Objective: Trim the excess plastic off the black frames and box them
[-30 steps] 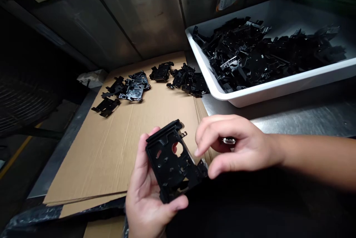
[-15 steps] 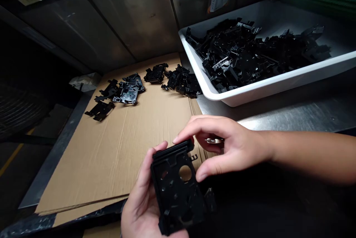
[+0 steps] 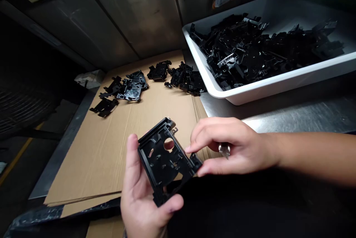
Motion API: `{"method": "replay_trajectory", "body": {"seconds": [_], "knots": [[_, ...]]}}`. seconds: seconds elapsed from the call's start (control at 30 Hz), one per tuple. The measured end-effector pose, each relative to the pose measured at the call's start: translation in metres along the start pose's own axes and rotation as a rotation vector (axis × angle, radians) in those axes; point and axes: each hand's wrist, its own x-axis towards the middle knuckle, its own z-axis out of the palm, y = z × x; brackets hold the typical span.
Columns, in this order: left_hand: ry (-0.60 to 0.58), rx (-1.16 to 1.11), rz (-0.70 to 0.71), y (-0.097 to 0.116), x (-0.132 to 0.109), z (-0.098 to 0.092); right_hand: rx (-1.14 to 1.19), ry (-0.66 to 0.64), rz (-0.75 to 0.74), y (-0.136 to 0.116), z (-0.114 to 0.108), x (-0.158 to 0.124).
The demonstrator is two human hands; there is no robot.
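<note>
My left hand (image 3: 141,193) holds a flat black plastic frame part (image 3: 164,158) with a round hole, thumb along its left edge and a finger under its lower corner. My right hand (image 3: 230,145) comes in from the right, its fingertips and thumb touching the part's right corner. A small shiny metal piece (image 3: 224,149) is tucked between the curled fingers of that hand. Both hands hover over the near edge of a cardboard sheet (image 3: 111,149).
A white bin (image 3: 250,89) at the upper right is heaped with black plastic parts (image 3: 258,49). Several more black parts (image 3: 130,86) lie scattered on the far end of the cardboard. A crumpled wrapper (image 3: 89,78) sits at the left. The metal bench (image 3: 300,119) runs under my right arm.
The part has risen and tilted in my left hand. My right hand has shifted from the part's top edge to its right corner.
</note>
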Motion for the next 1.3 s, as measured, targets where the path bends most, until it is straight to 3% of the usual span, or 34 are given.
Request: {"method": "replay_trajectory", "body": {"seconds": [0.17,0.37,0.5,0.77,1.1,1.3], "knots": [[-0.088,-0.055,-0.074,0.005,0.001,0.011,-0.002,0.069,0.096,-0.002,-0.001,0.0],[-0.198,-0.241,-0.279,0.007,0.008,0.023,-0.035,0.121,0.124,-0.007,-0.006,0.002],[-0.265,-0.311,-0.3,0.0,0.01,0.022,-0.048,0.124,0.153,-0.011,-0.008,0.003],[-0.261,-0.421,-0.37,-0.008,0.006,0.017,-0.051,0.13,0.15,-0.011,-0.007,0.003],[-0.298,-0.348,-0.314,-0.002,0.006,0.019,-0.043,0.118,0.17,-0.011,-0.007,0.001],[-0.333,-0.288,-0.28,-0.011,0.008,0.008,-0.035,0.094,0.152,-0.013,-0.008,0.002]]}}
